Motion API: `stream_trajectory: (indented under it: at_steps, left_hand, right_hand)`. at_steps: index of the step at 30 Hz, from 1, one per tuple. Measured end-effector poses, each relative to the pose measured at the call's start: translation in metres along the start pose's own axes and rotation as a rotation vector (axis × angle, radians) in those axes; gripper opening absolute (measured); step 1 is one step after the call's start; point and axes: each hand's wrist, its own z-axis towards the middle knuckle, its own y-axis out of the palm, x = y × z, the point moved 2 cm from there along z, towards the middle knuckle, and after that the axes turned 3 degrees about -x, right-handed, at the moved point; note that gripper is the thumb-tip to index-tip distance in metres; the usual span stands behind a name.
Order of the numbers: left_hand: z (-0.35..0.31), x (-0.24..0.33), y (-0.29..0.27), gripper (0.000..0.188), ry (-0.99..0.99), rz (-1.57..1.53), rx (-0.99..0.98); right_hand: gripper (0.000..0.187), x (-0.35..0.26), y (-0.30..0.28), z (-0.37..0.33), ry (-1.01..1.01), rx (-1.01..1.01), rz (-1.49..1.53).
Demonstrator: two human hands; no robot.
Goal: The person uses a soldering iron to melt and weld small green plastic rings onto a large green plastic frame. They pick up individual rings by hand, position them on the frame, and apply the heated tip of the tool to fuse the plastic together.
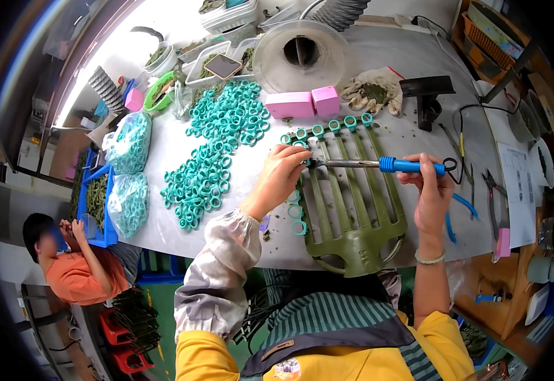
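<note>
My right hand (430,190) is closed round the blue handle of a soldering iron (353,163), whose metal shaft points left across a dark green rake-shaped piece (360,254) with several long prongs. At the shaft's tip, my left hand (277,174) has its fingers pinched together over the piece's far left corner; what they hold is hidden. Teal rings (350,122) stand in a row along the prongs' far ends. More teal rings (298,211) line the piece's left edge. Left of my left hand lies a big loose heap of teal rings (210,171).
Pink blocks (289,105), a stained glove (373,91) and a black stand (427,101) sit behind the piece. Pliers (493,190) lie at right. Bags of rings (129,203) stand at left. A round duct hood (300,57) is at the back. A person in orange (86,273) sits at far left.
</note>
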Motion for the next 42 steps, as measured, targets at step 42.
stream_trajectory:
  at_steps: [42]
  left_hand:
    - [-0.014,0.033,-0.012,0.032,-0.039,-0.060,-0.035]
  right_hand:
    - [0.026,-0.017,-0.020,-0.010,0.010,0.033,-0.024]
